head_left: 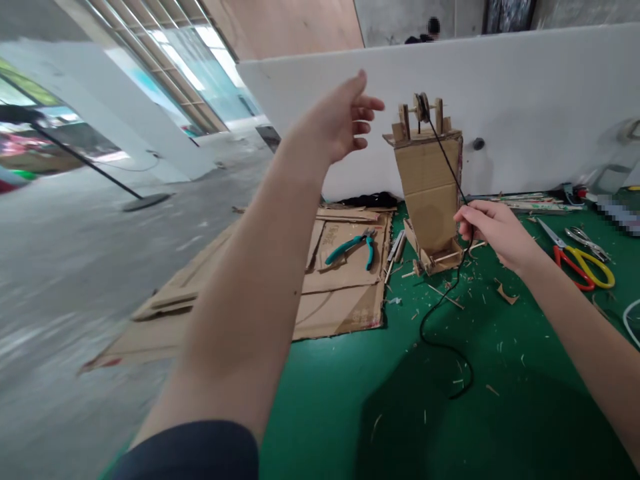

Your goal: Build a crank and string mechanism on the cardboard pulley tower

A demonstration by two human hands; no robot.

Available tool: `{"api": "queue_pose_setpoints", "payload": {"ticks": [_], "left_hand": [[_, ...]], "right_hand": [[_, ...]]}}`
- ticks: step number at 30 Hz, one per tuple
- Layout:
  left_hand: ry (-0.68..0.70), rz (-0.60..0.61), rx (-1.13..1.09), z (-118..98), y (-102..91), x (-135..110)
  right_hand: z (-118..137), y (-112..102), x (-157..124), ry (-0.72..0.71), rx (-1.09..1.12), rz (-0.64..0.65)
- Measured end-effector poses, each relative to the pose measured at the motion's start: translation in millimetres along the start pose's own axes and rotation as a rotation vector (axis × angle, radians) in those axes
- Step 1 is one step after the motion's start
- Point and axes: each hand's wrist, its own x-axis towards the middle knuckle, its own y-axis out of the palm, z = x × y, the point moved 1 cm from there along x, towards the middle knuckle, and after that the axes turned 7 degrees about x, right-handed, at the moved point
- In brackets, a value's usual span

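Observation:
A tall cardboard model (430, 193) stands upright on the green tabletop, with a cardboard pulley wheel (421, 107) held between two posts at its top. A black cord (445, 155) passes over the wheel and slants down to the right. My right hand (493, 230) pinches this cord beside the model. Below my fingers the loose end curls across the tabletop. My left hand (350, 120) is raised to the left of the wheel, apart from it, its fingers spread and holding nothing.
Teal-handled pliers (353, 247) lie on flat cardboard sheets (345, 307) at the left. Scissors (583, 263) with red and yellow handles rest at the right. Cardboard scraps litter the green tabletop (320, 407). A white partition (530, 120) rises behind the model.

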Motion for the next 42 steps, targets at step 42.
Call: {"api": "queue_pose_setpoints", "payload": {"ticks": [42], "left_hand": [[0.074,-0.238,-0.594,4,-28.3,-8]], "right_hand": [[-6,4,-4,-0.037,-0.211,0.172]]}}
